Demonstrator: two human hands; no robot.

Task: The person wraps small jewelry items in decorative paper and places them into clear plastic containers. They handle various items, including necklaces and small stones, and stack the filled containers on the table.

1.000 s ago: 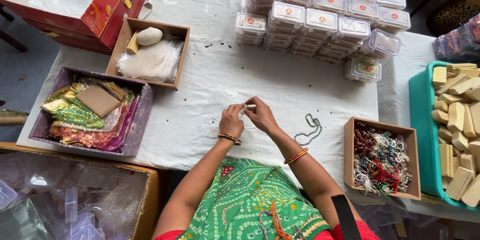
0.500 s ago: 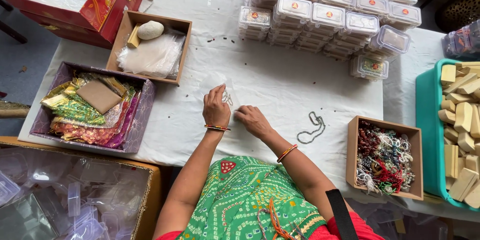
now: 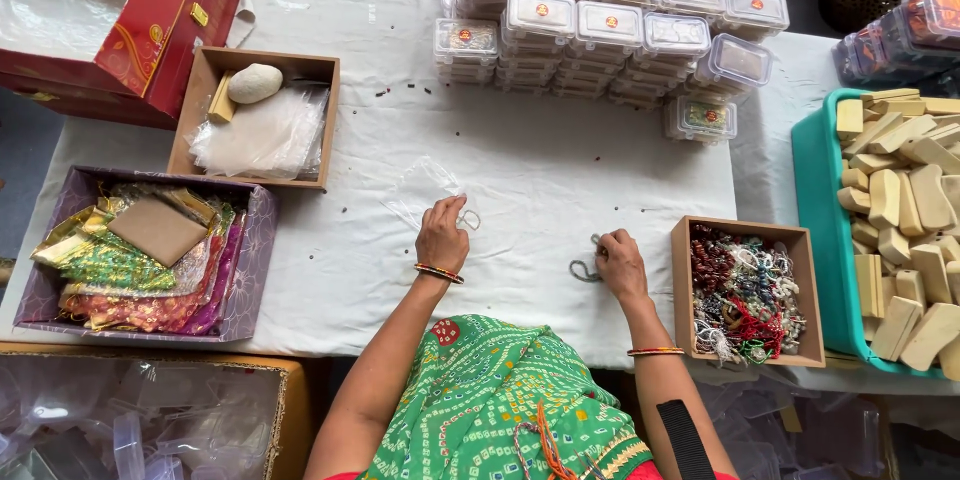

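My left hand [image 3: 443, 232] rests on the white tablecloth [image 3: 540, 170], its fingers pinching the edge of a small clear plastic pouch [image 3: 425, 187] with a thin bead string [image 3: 468, 219] at its mouth. My right hand [image 3: 620, 265] lies further right on the cloth, fingertips on a grey bead necklace [image 3: 583, 267] that is partly hidden under the hand. Both wrists carry red and gold bangles.
A brown box of mixed bead necklaces [image 3: 745, 292] stands right of my right hand. Stacked clear lidded boxes [image 3: 610, 25] fill the far side. A teal tray of wooden blocks [image 3: 900, 220] is at right. Left: a tray of clear pouches [image 3: 262, 120], a purple box of shiny bags [image 3: 150, 250], a red carton [image 3: 110, 20].
My right hand left the left hand and moved right onto the grey necklace. The left hand stayed holding the pouch and bead string. The camera view shifted slightly.
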